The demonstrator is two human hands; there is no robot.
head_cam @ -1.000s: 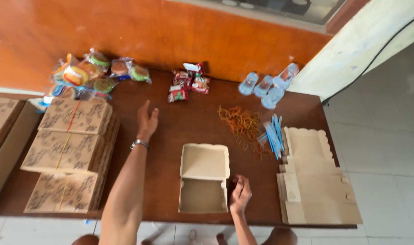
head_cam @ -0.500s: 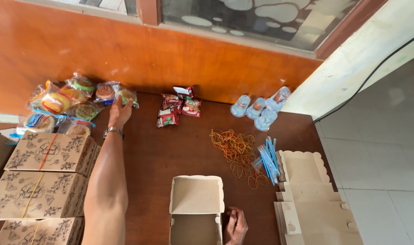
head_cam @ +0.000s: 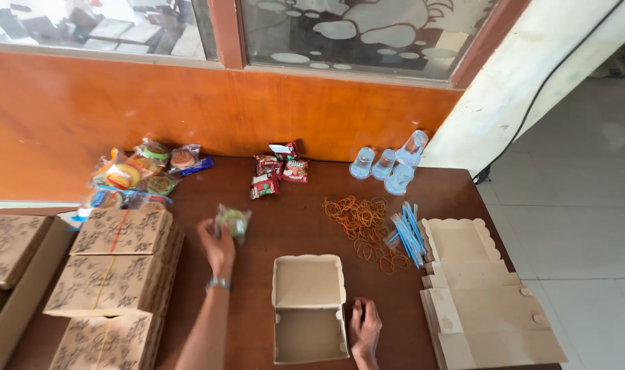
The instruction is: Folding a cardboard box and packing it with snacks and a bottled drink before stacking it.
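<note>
Holding a wrapped green cake (head_cam: 233, 220) pinched in my left hand (head_cam: 217, 248), at ten o'clock from the open empty cardboard box (head_cam: 308, 308). My right hand (head_cam: 364, 329) rests loosely curled against the box's three-o'clock side, gripping nothing; filling hasn't started, I'd say.

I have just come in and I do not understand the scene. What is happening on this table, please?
A person works at a brown table. The left hand holds a small wrapped snack in its grip, above the table between the pile of wrapped snacks and an open cardboard box. The box looks empty. The right hand rests on the table against the box's right side. Closed boxes are stacked on the left; rubber bands, straws and flat box blanks lie on the right.
</note>
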